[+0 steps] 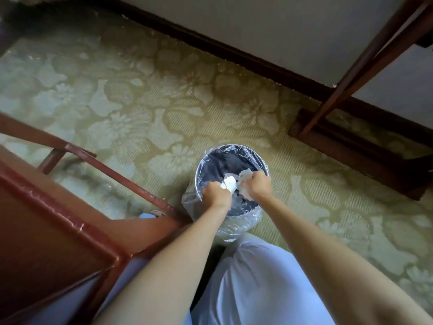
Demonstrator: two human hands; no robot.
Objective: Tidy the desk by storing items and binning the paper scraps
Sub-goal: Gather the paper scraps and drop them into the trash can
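Note:
A round waste bin (212,156) with a clear plastic liner stands on the carpet in front of me. Both my hands are over its open mouth. My left hand (216,194) grips a crumpled white paper scrap (230,182) over the bin's near left rim. My right hand (259,186) grips more white paper scraps (246,173) that stick out above and below its fingers. The two hands are close together, with the paper between them. The bin's inside is dark.
A red-brown wooden desk (58,221) fills the lower left, its corner close to my left forearm. A chair's wooden leg (346,83) and base rail (351,148) stand at the right by the dark skirting board. Green patterned carpet (140,102) covers the floor.

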